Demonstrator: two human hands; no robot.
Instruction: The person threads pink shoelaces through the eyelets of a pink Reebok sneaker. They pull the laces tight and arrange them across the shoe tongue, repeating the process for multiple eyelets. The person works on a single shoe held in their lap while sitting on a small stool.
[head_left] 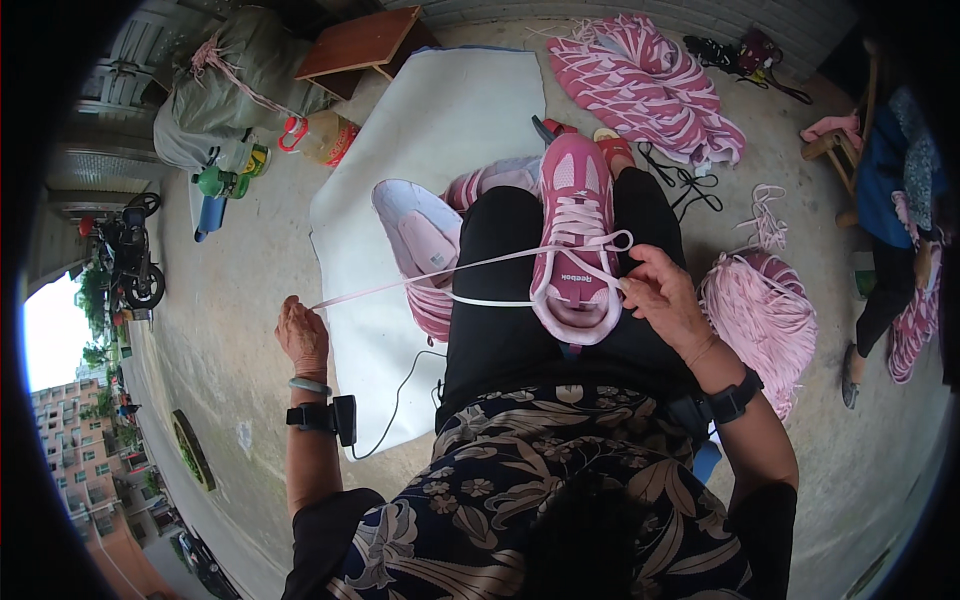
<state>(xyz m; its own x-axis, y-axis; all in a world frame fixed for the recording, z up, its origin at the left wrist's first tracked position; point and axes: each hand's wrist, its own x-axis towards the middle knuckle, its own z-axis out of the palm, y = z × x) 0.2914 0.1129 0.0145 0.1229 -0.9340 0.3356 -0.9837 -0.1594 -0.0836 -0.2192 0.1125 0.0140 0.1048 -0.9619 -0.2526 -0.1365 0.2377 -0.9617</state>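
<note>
A pink sneaker (575, 215) rests on my lap, its toe pointing away from me and its opening toward me. Pale pink lace (420, 275) is threaded through the lower eyelets and stretches from the shoe far out to the left. At that end my left hand (302, 335) pinches the lace, held out beside my leg. Close by the shoe's right collar, my right hand (662, 295) has its fingers closed at the lace and the eyelet edge; a loop of lace stands just above them. Another pink shoe (418, 230) lies left of my thigh with its pale lining showing.
A white sheet (440, 110) covers the floor ahead. Pink shoe pieces lie heaped (645, 85) at the far right, and a bundle of pink laces (765, 320) sits right of me. Jugs and bottles (320, 138) stand far left near a wooden stool (362, 45). Another person (895, 200) is at far right.
</note>
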